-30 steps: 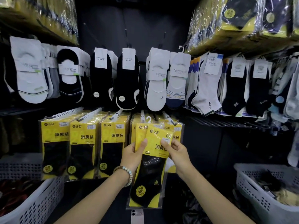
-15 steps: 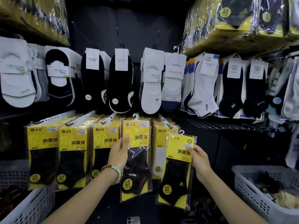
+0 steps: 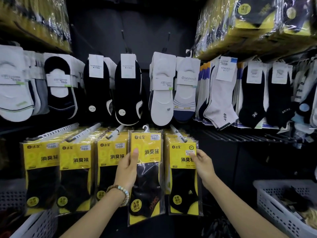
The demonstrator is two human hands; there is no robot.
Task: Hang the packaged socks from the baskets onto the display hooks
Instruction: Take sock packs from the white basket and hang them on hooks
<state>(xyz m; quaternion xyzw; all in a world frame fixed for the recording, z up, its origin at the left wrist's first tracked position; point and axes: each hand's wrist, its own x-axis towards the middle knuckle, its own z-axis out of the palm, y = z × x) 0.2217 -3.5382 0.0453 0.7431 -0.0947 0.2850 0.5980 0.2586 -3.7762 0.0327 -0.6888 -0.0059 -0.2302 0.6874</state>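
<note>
My left hand (image 3: 127, 170) grips a yellow-and-black sock pack (image 3: 145, 176) by its left edge, thumb on the front. The pack's white hanger hook (image 3: 145, 128) is up at the level of the display hooks. My right hand (image 3: 202, 164) pinches the right edge of a second yellow pack (image 3: 182, 182), which sits at the front of the row on the rightmost display hook (image 3: 176, 133). More yellow packs (image 3: 75, 176) hang on the hooks to the left.
A white basket (image 3: 274, 208) with dark socks stands at lower right. Another white basket (image 3: 32, 225) stands at lower left. Loose socks on cards hang in a row above. Wrapped sock bundles (image 3: 257, 23) fill the upper shelves.
My right hand moved its pack up and left onto the rightmost row. My left hand kept its pack raised at the hooks; the view shifted slightly.
</note>
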